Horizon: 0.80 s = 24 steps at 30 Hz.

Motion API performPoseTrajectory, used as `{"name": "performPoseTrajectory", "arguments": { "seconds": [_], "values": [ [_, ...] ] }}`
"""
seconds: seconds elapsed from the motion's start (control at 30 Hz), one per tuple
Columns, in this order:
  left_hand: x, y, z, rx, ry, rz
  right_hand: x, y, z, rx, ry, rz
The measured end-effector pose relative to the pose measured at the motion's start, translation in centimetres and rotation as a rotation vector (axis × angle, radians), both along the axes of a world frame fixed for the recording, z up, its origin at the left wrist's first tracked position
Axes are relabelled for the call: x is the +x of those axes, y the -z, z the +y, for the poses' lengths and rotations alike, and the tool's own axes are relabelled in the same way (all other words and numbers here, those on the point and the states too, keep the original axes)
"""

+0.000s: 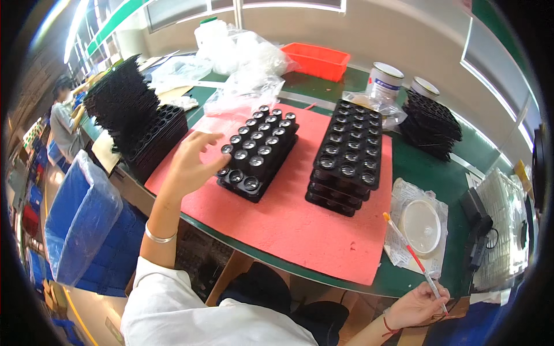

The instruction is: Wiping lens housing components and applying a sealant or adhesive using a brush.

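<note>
My left hand is at the left edge of a black tray, its fingers apart and curved beside the nearest pieces. Several small round black pieces with shiny, glassy tops stand in rows in that tray. Whether my fingertips touch one is hard to see. Low on the right, my right hand grips a thin brush with a white and red handle and an orange tip, pointing up and left. The tip is beside a round white lid lying on crumpled plastic.
A stack of similar filled trays stands right of centre on the pink mat. Empty black trays pile up at left, others at far right near cans. Behind are plastic bags and a red bin.
</note>
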<state>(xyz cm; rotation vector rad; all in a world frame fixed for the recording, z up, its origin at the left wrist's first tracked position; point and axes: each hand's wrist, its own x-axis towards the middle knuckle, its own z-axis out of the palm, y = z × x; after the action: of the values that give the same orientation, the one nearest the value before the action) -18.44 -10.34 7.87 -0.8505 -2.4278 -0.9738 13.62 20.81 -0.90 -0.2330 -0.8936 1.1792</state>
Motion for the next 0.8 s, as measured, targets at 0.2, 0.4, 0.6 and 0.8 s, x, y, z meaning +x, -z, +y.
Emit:
{"name": "performPoseTrajectory", "arguments": {
  "seconds": [0.2, 0.4, 0.6, 0.8],
  "values": [
    [4.1, -6.4, 7.9, -0.062, 0.187, 0.017, 0.1, 1.8, -0.2, 0.059, -0.127, 0.233],
    [4.5, -8.5, 19.3, -0.575, 0.118, 0.096, -0.5, 1.7, 0.0, 0.195, 0.030, 0.092],
    [3.5, -9.1, 24.0, -0.890, 0.008, -0.065, 0.5, 1.6, 1.1, 0.249, 0.206, -0.057],
    [3.9, -10.2, 25.4, -0.952, -0.026, -0.073, 1.2, 1.4, 2.2, 0.187, 0.270, -0.072]
  ]
}}
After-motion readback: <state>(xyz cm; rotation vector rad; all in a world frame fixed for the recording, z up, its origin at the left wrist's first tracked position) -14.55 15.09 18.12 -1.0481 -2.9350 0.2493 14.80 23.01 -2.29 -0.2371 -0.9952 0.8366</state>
